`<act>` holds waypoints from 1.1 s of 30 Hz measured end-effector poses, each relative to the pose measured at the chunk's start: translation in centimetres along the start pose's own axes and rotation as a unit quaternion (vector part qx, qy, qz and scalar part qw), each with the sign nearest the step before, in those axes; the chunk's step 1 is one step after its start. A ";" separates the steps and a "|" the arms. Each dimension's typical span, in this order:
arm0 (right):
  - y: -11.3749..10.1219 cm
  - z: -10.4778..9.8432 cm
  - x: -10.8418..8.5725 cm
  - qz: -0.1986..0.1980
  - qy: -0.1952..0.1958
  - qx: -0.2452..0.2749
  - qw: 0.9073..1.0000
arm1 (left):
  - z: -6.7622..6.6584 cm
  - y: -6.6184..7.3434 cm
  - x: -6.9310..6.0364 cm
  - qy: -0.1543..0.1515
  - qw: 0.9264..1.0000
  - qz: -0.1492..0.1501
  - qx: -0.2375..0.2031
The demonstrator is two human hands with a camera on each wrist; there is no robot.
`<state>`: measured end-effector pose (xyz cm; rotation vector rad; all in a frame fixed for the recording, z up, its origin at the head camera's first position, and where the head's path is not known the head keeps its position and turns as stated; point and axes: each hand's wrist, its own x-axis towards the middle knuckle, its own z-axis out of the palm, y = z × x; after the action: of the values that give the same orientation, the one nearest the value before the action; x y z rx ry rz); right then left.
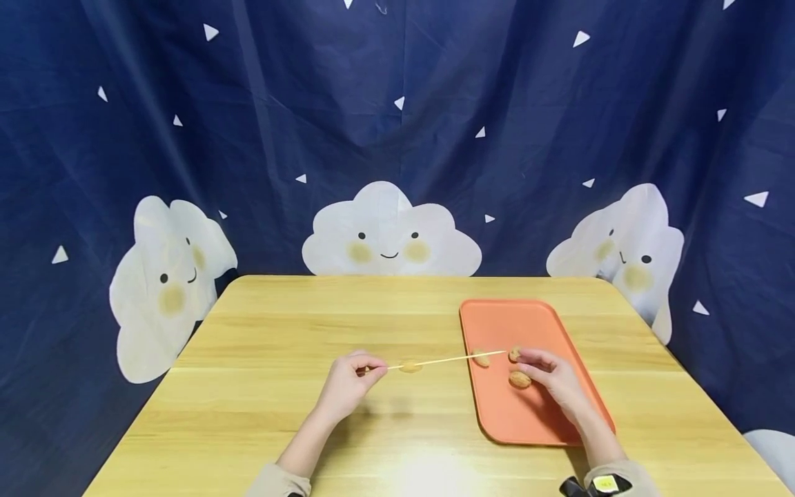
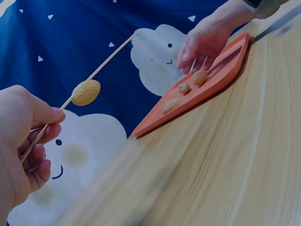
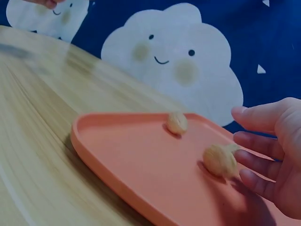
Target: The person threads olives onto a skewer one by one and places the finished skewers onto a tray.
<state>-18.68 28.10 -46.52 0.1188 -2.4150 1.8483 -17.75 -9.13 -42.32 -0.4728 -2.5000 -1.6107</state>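
My left hand [image 1: 351, 381] pinches a thin wooden skewer [image 1: 450, 359] near its lower end, between thumb and fingers. One golden-brown, wrinkled oval puff [image 2: 86, 92] is threaded on the skewer, a short way beyond the fingertips. The skewer's bare tip points right, over the orange tray [image 1: 518, 428] in the head view. Over that tray, my right hand [image 3: 277, 150] has its fingers apart and loosely bent, with nothing seen gripped. Close beside its fingertips sits one puff [image 3: 219, 161]; a smaller puff [image 1: 514, 354] and another puff [image 1: 481, 357] also lie on the tray. Contact with the fingers is unclear.
The tray has a low raised rim and stands on the right part of a light wooden table [image 1: 279, 331]. Behind the table hangs a dark blue curtain [image 1: 348, 124] printed with white clouds and triangles.
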 end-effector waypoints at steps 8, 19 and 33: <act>1.0 -0.9 0.1 0.053 -0.029 -0.064 0.996 | -0.3 -0.3 -0.1 0.005 1.000 0.001 0.008; 1.8 -0.6 0.2 0.018 -0.064 -0.095 0.993 | -0.2 -0.4 -0.1 -0.002 1.000 0.004 0.000; 1.4 0.2 0.1 0.035 -0.036 -0.131 0.990 | -0.1 -1.1 0.0 0.003 1.000 -0.002 0.007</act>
<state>-18.97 28.29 -47.94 0.0814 -2.7181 1.5569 -18.12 -9.65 -43.23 -0.4606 -2.5071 -1.5926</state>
